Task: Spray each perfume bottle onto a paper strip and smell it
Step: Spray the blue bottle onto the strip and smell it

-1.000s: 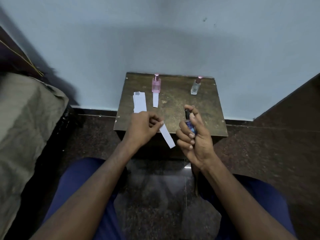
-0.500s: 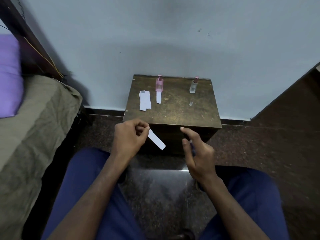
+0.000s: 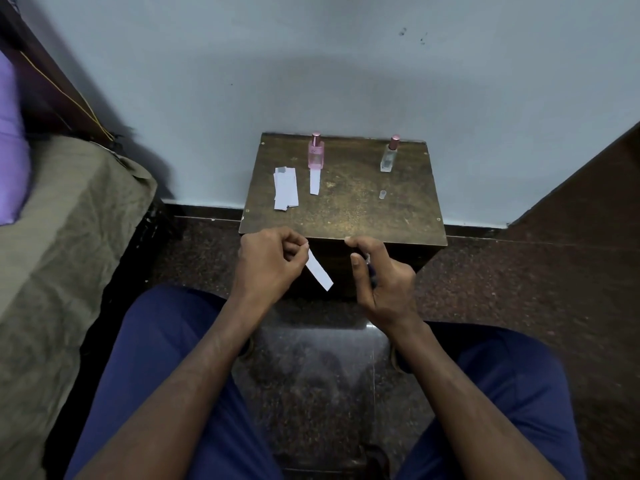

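Observation:
My left hand (image 3: 268, 263) pinches one end of a white paper strip (image 3: 319, 274), which slants down to the right in front of the small wooden table (image 3: 346, 216). My right hand (image 3: 382, 282) grips a small dark blue perfume bottle (image 3: 371, 271), mostly hidden by the fingers, with the forefinger arched over its top. On the table's far side stand a pink bottle (image 3: 316, 154) with a used strip (image 3: 314, 181) in front of it and a clear bottle (image 3: 388, 156) with a pink cap. A stack of spare strips (image 3: 285, 192) lies at the left.
A small clear cap (image 3: 382, 195) lies on the table below the clear bottle. A bed with an olive cover (image 3: 62, 216) is at the left. A dark wooden panel (image 3: 581, 188) stands at the right. My knees in blue trousers flank the dark floor.
Both hands have drawn back from over the table to just in front of its near edge. The view has pulled back and the right forefinger now arches over the bottle's top.

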A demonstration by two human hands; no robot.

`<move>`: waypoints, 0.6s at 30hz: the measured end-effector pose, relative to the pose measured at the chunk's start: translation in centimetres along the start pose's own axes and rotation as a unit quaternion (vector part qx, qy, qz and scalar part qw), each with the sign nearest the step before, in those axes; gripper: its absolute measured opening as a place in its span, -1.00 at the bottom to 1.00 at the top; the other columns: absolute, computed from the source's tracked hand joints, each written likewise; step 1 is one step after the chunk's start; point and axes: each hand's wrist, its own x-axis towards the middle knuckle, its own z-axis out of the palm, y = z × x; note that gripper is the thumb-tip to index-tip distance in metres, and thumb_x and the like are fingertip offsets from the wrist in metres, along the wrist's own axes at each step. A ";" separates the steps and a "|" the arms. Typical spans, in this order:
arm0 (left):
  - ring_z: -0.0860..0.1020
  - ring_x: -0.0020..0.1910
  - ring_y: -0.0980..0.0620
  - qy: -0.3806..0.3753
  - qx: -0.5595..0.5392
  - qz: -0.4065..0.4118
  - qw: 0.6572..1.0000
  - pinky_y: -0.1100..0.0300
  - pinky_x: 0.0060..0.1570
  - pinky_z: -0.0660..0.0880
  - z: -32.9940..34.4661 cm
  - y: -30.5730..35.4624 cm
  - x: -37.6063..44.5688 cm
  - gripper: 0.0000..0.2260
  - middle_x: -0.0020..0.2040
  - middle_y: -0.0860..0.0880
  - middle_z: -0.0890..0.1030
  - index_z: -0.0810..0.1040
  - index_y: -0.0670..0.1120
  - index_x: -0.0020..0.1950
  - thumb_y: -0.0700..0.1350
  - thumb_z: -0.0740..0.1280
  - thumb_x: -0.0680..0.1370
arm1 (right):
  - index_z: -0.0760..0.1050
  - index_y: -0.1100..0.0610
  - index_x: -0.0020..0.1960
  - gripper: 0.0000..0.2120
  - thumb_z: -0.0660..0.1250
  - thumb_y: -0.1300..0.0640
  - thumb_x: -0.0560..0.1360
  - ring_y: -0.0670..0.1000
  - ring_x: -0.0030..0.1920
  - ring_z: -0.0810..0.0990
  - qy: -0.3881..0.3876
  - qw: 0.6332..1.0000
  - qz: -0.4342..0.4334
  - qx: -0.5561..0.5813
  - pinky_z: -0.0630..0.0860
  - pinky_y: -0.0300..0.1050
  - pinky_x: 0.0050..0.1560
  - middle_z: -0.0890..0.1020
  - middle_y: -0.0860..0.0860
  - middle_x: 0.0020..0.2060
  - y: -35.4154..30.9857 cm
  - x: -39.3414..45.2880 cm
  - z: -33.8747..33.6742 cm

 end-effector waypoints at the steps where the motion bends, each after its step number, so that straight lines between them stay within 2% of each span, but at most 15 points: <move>1: 0.64 -0.32 0.33 0.000 0.001 0.000 1.000 0.39 -0.18 0.60 0.0 0.1 0.1 -0.96 -0.30 0.19 0.68 0.77 0.04 -0.06 -0.02 0.55 0.53 | 0.55 0.21 0.27 -0.80 0.28 0.23 0.67 -0.45 -0.28 0.45 0.002 1.000 -0.006 -0.002 0.30 -0.61 -0.17 0.53 -0.22 -0.11 0.2 0.2 -0.1; 5: 0.66 -0.31 0.29 -0.001 -0.013 -0.004 1.000 0.31 -0.16 0.65 -0.1 0.1 0.3 -0.98 -0.29 0.17 0.70 0.77 0.04 -0.06 -0.04 0.55 0.53 | 0.51 0.20 0.27 -0.80 0.29 0.26 0.66 -0.28 -0.27 0.41 0.003 0.999 -0.029 -0.013 0.31 -0.62 -0.18 0.68 -0.01 -0.16 0.7 0.3 -0.3; 9: 0.67 -0.29 0.30 -0.001 -0.019 -0.003 1.000 0.36 -0.16 0.63 -0.3 0.0 0.5 -0.97 -0.29 0.18 0.70 0.77 0.05 -0.05 -0.04 0.55 0.54 | 0.54 0.21 0.24 -0.83 0.29 0.25 0.67 -0.25 -0.29 0.41 0.006 1.000 -0.025 -0.017 0.31 -0.61 -0.21 0.65 0.00 -0.24 1.2 0.4 0.0; 13: 0.67 -0.30 0.30 -0.003 -0.021 -0.007 1.000 0.32 -0.14 0.65 -0.2 -0.3 0.3 -0.96 -0.28 0.18 0.71 0.78 0.05 -0.04 -0.02 0.55 0.54 | 0.48 0.11 0.23 -0.87 0.26 0.21 0.69 -0.12 -0.34 0.51 0.007 1.000 -0.015 -0.020 0.43 -0.42 -0.30 0.64 0.04 -0.27 1.6 0.2 -0.4; 18: 0.67 -0.30 0.31 -0.003 -0.021 -0.012 1.000 0.29 -0.13 0.67 -0.3 -0.7 0.0 -0.95 -0.28 0.18 0.71 0.78 0.05 -0.04 -0.01 0.55 0.53 | 0.48 0.20 0.31 -0.80 0.27 0.23 0.69 -0.21 -0.28 0.43 0.028 0.999 -0.027 -0.029 0.35 -0.58 -0.17 0.68 0.08 -0.20 1.9 -0.2 -0.6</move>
